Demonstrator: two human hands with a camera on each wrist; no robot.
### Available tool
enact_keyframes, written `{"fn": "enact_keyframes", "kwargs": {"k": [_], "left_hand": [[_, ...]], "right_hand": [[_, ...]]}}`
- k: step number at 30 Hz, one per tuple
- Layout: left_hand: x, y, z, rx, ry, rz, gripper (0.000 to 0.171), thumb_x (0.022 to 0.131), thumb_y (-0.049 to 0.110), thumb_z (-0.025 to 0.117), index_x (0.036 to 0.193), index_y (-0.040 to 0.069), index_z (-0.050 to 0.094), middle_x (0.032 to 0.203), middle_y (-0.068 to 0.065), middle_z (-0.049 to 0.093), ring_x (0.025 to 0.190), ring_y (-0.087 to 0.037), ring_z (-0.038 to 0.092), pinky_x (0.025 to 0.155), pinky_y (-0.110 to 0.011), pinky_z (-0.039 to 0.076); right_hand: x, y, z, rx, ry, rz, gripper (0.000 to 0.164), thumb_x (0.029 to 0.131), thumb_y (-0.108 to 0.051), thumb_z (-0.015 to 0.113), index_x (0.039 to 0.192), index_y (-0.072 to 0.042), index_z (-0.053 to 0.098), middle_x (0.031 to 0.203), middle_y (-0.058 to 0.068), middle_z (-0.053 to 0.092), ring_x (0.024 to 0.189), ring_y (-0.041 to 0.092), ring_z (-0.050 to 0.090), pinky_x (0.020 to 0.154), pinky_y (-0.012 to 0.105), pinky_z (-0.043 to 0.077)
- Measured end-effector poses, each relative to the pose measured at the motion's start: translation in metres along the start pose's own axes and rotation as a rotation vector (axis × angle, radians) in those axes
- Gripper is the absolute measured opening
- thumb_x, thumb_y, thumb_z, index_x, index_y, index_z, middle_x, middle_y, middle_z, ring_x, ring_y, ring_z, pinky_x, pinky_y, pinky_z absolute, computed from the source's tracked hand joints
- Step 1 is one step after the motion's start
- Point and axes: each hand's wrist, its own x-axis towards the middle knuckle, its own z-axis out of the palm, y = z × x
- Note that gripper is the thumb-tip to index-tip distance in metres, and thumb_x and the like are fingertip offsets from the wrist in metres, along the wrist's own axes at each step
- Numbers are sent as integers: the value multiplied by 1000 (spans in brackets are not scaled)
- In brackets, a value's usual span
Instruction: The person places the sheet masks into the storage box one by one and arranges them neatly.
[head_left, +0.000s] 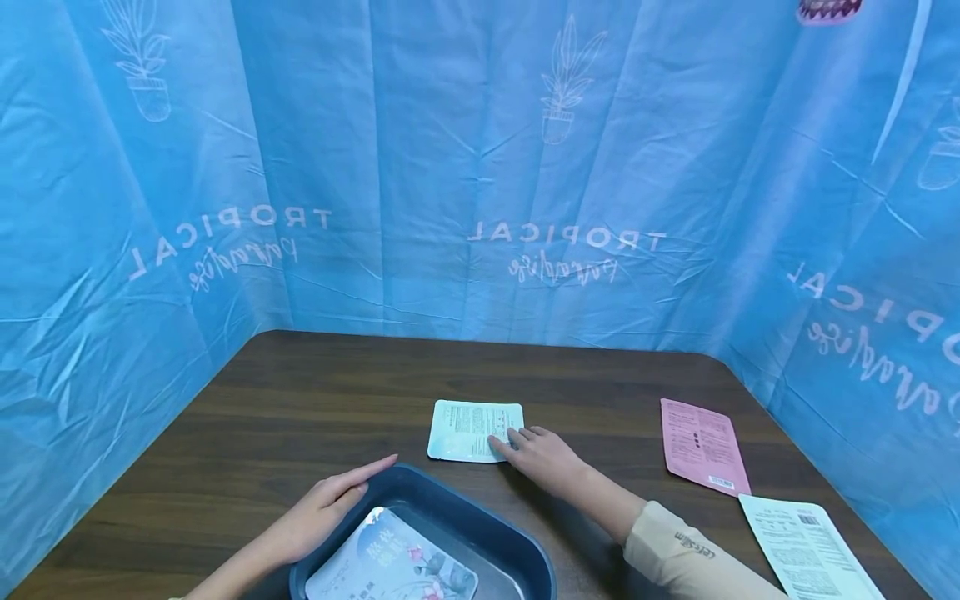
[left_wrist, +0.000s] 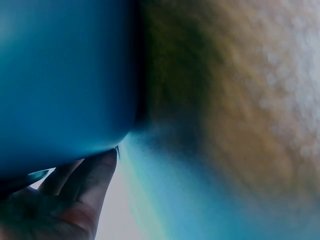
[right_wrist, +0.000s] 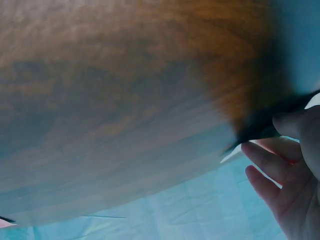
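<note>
A mint-green sheet-mask packet (head_left: 463, 429) lies across the middle of the table, printed side up. My right hand (head_left: 542, 457) pinches its near right corner; in the right wrist view the thumb (right_wrist: 292, 122) and fingers stand on either side of the dark packet edge. Nearer to me is a dark blue tray (head_left: 495, 521), with a pale blue floral mask packet (head_left: 397, 562) inside. My left hand (head_left: 322, 510) holds the tray's left rim, fingers stretched along the outside and thumb over the inner side. Close up, its fingers (left_wrist: 95, 175) touch the tray's corner.
To the right lie a pink packet (head_left: 703, 446) and, nearer, a pale green one (head_left: 810, 546) whose top edge meets it. The dark wooden table (head_left: 352, 387) is bordered by blue printed curtains (head_left: 450, 167) at the back and both sides.
</note>
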Motion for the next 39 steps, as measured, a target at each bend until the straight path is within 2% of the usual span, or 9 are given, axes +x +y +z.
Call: {"fn": "enact_keyframes", "kwargs": {"k": [5,11,15,19,24,28,34,39], "left_hand": [[1,2,0,1,1,0,42,104,20,35,143,3,38,143,-14,38,129,-32,34,97,-20,32],[1,3,1,-4,2,-8,42,103,18,35,142,3,38,143,-15,39,128,-35,34,97,-20,31],[1,2,1,-1,6,-3,42,104,18,35,142,4,38,143,-15,39,128,-34,34,97,-20,31],[0,2,0,-1,5,-3,42,104,18,35,142,4,38,143,-14,39,128,-34,34,97,-20,31],[0,2,0,-23,-1,-4,42,104,18,35,143,3,38,143,-15,37,129,-33,32,96,-18,30],[1,2,-1,-28,0,-2,42,103,17,35,143,2,37,144,-15,37,130,-31,32,96,-17,30],[0,3,-1,-15,4,9,42,103,16,35,143,1,37,144,-16,37,130,-33,33,99,-22,32],[1,3,-1,-14,3,4,42,103,17,35,143,2,37,144,-15,37,129,-35,32,99,-24,33]], "right_hand": [[0,-2,0,23,-53,19,58,84,-12,70,138,-13,47,124,12,58,107,20,59,85,30,48],[-3,-3,0,10,-37,22,53,85,-9,68,135,-13,51,121,13,59,104,20,60,82,30,49],[-7,-2,3,3,17,39,47,83,-6,70,128,-11,58,114,12,63,97,19,63,76,29,51],[-13,-1,4,12,99,56,42,80,-3,72,121,-9,62,105,12,66,84,18,66,60,27,52],[-22,1,-1,42,168,84,45,78,2,72,121,-5,61,93,11,65,65,14,61,42,24,43],[-28,4,-11,81,196,119,50,76,5,72,124,-2,59,93,12,65,63,16,62,43,25,45],[-37,9,-26,153,234,184,58,72,12,72,127,1,55,99,17,66,60,21,63,48,30,51],[-45,16,-38,321,263,266,61,70,16,71,127,4,54,96,17,67,57,21,60,55,34,53]]}}
